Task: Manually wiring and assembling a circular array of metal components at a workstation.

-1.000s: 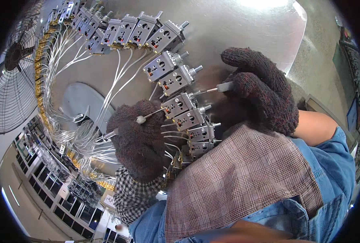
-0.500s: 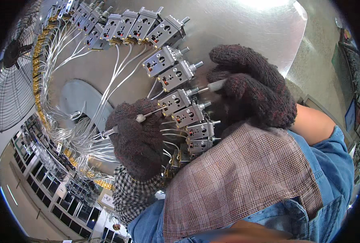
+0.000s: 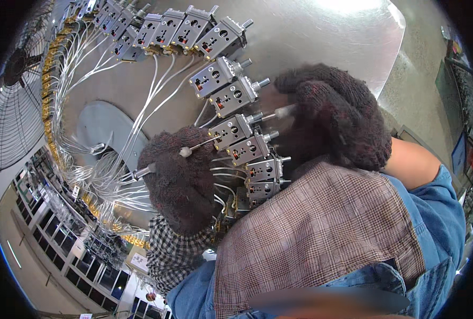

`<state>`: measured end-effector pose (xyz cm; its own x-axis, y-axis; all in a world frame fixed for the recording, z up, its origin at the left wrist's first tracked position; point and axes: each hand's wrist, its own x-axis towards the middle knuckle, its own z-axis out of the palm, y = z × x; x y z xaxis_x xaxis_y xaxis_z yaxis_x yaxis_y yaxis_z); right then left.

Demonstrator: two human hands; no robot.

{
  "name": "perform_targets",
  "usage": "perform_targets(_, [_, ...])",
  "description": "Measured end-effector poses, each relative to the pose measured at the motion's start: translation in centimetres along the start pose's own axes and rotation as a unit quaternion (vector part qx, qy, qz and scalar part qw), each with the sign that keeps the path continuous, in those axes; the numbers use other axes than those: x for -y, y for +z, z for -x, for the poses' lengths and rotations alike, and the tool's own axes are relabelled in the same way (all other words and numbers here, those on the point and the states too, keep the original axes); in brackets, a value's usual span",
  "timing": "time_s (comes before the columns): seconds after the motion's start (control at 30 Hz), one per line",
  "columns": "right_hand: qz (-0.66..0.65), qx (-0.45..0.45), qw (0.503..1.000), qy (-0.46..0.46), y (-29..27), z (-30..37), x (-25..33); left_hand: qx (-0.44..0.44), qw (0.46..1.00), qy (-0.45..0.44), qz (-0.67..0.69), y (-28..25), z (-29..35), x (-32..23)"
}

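Note:
My left hand [image 3: 175,183], in a dark knitted glove, is closed round a slim screwdriver [image 3: 202,143]. Its pale collar and thin shaft stick out toward a grey metal box [image 3: 230,133], and its silver end shows on the other side of the glove. The shaft's tip meets the box's left side. Across from it, my gloved right hand [image 3: 337,114] is closed on a second thin-shafted tool with a white collar [image 3: 284,111]. That shaft reaches the threaded stub [image 3: 256,117] on the same box's right side. The glove hides the rest of this tool.
Similar boxes [image 3: 223,36] curve along the shiny metal table [image 3: 321,32], joined to white wires [image 3: 148,101]. Tangled wires and a gold-coloured strip [image 3: 46,90] lie at left, round a grey oval plate [image 3: 101,119]. A fan [image 3: 15,127] stands far left.
My right hand's fingers have curled in closer round their tool, and the glove looks blurred. The left hand has hardly moved, its screwdriver still against the box.

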<state>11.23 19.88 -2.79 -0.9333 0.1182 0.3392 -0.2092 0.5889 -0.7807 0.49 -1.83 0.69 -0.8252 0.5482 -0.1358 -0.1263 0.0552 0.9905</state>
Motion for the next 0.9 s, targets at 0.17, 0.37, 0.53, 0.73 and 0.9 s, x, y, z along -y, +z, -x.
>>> perform_targets(0.17, [-0.031, -0.001, 0.998, -0.05, 0.7, 0.5, -1.2, -0.042, 0.998, 0.0, 0.055, 0.2, 0.3, 0.2])
perform_targets(0.37, [0.018, -0.007, 1.0, 0.024, 0.8, 0.5, -0.7, -0.028, 0.943, 0.113, -0.312, 0.2, 0.3, 0.5])
perform_targets(0.53, [0.012, 0.008, 1.0, 0.016, 0.5, 0.5, -1.3, -0.009, 0.992, -0.012, 0.125, -0.7, 0.0, 1.2])
perform_targets(0.73, [-0.185, 0.044, 0.972, 0.139, -0.2, -0.2, -0.4, -0.041, 0.995, -0.02, 0.088, -0.3, 0.3, 0.6])
perform_targets(0.9, [-0.181, 0.004, 0.977, 0.112, 0.1, 0.2, -0.8, -0.083, 0.985, -0.047, 0.146, -0.4, 0.5, 0.8])
